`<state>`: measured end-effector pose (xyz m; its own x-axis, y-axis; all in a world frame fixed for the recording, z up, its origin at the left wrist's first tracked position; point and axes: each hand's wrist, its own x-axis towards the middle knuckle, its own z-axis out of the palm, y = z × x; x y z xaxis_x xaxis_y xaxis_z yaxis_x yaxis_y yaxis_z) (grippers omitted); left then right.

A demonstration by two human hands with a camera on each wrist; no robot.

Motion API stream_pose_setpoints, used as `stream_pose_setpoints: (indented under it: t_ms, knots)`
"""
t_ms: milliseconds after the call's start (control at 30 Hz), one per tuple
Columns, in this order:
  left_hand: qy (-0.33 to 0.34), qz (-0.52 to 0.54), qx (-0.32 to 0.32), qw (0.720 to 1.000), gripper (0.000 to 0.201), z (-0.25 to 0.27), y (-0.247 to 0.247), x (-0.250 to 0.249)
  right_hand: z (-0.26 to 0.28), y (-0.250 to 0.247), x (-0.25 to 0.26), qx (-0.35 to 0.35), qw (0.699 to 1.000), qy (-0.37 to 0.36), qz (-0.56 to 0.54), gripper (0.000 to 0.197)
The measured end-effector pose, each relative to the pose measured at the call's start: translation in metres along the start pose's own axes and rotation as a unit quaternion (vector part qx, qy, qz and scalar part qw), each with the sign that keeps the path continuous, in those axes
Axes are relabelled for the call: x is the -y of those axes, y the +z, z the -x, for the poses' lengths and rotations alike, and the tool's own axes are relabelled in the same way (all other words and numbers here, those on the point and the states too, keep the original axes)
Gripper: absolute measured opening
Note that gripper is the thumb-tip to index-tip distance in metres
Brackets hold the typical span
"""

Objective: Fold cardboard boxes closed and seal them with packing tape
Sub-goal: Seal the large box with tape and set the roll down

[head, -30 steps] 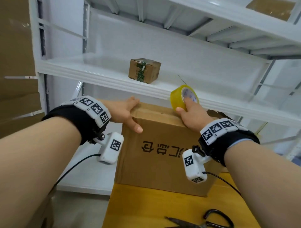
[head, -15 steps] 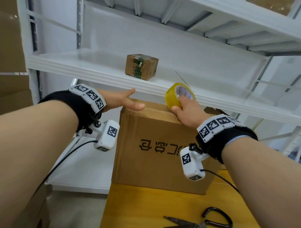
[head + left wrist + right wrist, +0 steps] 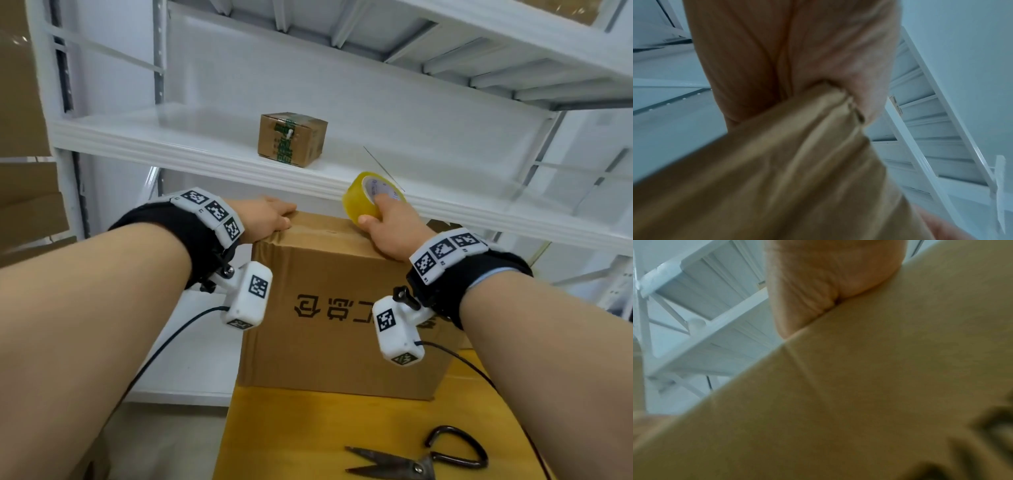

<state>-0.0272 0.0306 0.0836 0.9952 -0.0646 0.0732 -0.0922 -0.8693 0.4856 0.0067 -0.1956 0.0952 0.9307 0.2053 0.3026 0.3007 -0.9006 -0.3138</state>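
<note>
The right hand [image 3: 387,228] grips a roll of yellow packing tape [image 3: 368,197], thumb against the outer band and at least one finger hooked into the core. The heel of this hand rests on the top of the large cardboard box [image 3: 342,308], at the near right part of that top; the right wrist view shows palm flesh pressed against the cardboard. The roll stands on edge, seemingly touching the box top just ahead of the hand, though the contact line is hidden.

The left hand [image 3: 265,221] lies on the top left corner of the same box, fingers bent down over the top edge. The left wrist view is blurred, but it shows the palm closed against the corner of the cardboard, so the hand appears to be gripping that corner.

The box stands below and between both hands on a yellow-brown table [image 3: 291,431], with dark print on its near face. Nearer than the right hand, a pair of scissors [image 3: 421,459] lies on the table, well apart from the box. Beyond both hands, a white shelf [image 3: 171,137] carries a small taped carton [image 3: 291,138].
</note>
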Motion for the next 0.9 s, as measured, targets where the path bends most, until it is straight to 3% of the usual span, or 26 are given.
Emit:
stream_pose_setpoints:
  t_ms: [100, 167, 233, 333, 433, 500, 567, 633, 733, 900]
  knots:
    - [0.005, -0.013, 0.007, 1.000, 0.052, 0.003, 0.001, -0.003, -0.005, -0.003, 0.020, -0.074, 0.994, -0.007, -0.083, 0.051]
    - [0.011, 0.034, 0.010, 0.999, 0.051, 0.004, 0.005, -0.002, -0.008, -0.001, 0.043, -0.122, 0.981, -0.021, -0.153, 0.040]
    - [0.021, 0.118, 0.001, 0.993, 0.049, 0.004, 0.009, -0.001, -0.009, 0.005, 0.070, -0.114, 0.950, -0.015, -0.290, 0.027]
    - [0.037, 0.161, 0.007, 0.986, 0.048, 0.005, 0.015, -0.002, -0.014, 0.020, 0.098, -0.059, 0.899, 0.019, -0.433, 0.028]
    - [0.058, 0.173, 0.021, 0.983, 0.048, 0.006, 0.016, 0.000, -0.021, 0.030, 0.099, -0.059, 0.876, 0.044, -0.476, 0.038]
    - [0.054, 0.170, 0.034, 0.983, 0.051, 0.009, 0.014, 0.000, -0.022, 0.033, 0.091, -0.044, 0.850, 0.065, -0.520, 0.026]
    - [0.062, 0.170, 0.039, 0.983, 0.071, 0.011, 0.014, -0.001, -0.025, 0.036, 0.083, -0.026, 0.833, 0.074, -0.547, 0.018]
    - [0.070, 0.206, 0.046, 0.975, 0.085, 0.009, 0.015, -0.002, -0.027, 0.041, 0.078, -0.012, 0.836, 0.056, -0.546, 0.024]
    - [0.079, 0.217, 0.045, 0.972, 0.080, 0.008, 0.017, -0.004, -0.028, 0.046, 0.076, -0.010, 0.843, 0.039, -0.536, 0.032]
    - [0.080, 0.246, 0.045, 0.965, 0.072, 0.010, 0.014, 0.000, -0.026, 0.039, 0.082, -0.014, 0.831, 0.066, -0.552, 0.018]
